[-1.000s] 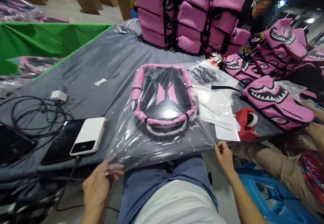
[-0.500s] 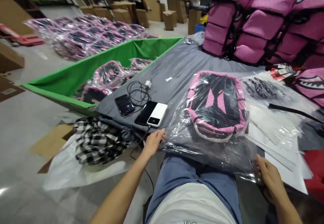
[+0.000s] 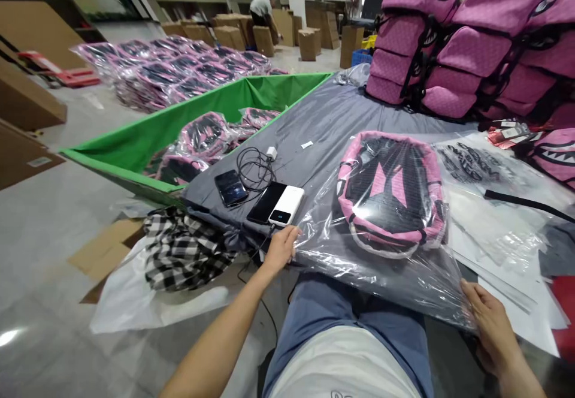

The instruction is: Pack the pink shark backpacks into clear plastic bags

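A pink and black backpack [image 3: 390,188] lies inside a clear plastic bag [image 3: 323,248] on the grey-covered table. My left hand [image 3: 282,248] is closed on the near left corner of the bag, just below a white power bank [image 3: 286,205]. On the near right corner, my right hand [image 3: 489,317] pinches the bag's edge. The plastic is stretched between both hands along the table's front edge. Creases and glare in the film blur parts of the backpack.
Pink backpacks [image 3: 471,50] are stacked at the back right. Left of the table, a green bin [image 3: 112,152] holds bagged backpacks. Two dark phones, one a phone [image 3: 230,187] beside a coiled cable [image 3: 254,167], lie left. A black strap [image 3: 525,201] and plastic sheets lie right.
The view has shifted slightly, so most things appear a little further right and lower. Both hands keep hold of the bag, and its near edge looks more tightly stretched. The distant person bends lower.
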The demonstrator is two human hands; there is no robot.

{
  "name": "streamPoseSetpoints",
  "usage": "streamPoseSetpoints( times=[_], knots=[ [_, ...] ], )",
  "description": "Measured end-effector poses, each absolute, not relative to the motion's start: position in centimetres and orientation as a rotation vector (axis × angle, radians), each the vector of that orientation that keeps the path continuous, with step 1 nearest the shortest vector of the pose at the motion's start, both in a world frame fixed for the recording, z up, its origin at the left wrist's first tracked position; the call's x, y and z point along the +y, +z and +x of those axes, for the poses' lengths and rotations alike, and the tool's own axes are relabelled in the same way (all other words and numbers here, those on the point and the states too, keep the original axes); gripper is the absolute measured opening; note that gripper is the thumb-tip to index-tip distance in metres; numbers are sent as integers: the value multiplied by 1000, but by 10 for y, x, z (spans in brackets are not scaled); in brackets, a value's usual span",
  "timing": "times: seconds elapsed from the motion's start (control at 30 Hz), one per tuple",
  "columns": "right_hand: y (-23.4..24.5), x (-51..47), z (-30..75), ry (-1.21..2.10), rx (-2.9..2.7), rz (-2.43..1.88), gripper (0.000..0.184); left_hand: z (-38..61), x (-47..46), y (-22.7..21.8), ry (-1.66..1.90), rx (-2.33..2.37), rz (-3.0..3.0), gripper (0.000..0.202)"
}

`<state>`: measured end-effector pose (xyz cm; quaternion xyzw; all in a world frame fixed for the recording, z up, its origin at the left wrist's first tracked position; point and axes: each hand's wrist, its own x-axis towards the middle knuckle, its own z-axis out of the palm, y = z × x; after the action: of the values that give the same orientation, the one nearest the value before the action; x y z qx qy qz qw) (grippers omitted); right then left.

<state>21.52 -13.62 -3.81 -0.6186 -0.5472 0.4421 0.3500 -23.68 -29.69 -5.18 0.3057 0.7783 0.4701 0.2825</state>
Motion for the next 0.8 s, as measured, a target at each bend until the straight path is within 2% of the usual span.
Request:
streamPoseSetpoints(
  times=[0.1, 0.2, 0.27, 0.33, 0.4, 0.5, 0.57, 0.67, 0.8],
  knots=[
    [-33, -128, 216, 1312, -1218, -1606, 58, -230, -302, -56, 1369, 1803, 665, 52],
    [-34, -126, 221, 1334, -1167, -1631, 61, -220, -316, -59, 1468, 1566, 514, 74],
    [-39, -130, 228, 1305, -1189, -1657, 65, -222, -328, -59, 1398, 1566, 562, 81],
    [-45, -137, 239, 1171, -1258, -1661, 67, -234, -339, -60, 1275, 1688, 758, 76],
    [-52, -147, 251, 867, -1425, -1616, 64, -253, -347, -64, 1160, 1930, 1141, 65],
    [-62, -161, 267, 287, -1818, -1419, 45, -278, -352, -74, 1032, 2189, 2006, 38],
    [-65, -169, 273, 55, -2034, -1223, 27, -286, -352, -80, 949, 2031, 2553, 36],
    [-60, -178, 274, 119, -2127, -1037, 11, -284, -350, -80, 880, 1727, 2768, 46],
    [-45, -176, 258, 535, -1848, -1125, 19, -270, -344, -69, 1161, 1783, 2291, 28]
  ],
)
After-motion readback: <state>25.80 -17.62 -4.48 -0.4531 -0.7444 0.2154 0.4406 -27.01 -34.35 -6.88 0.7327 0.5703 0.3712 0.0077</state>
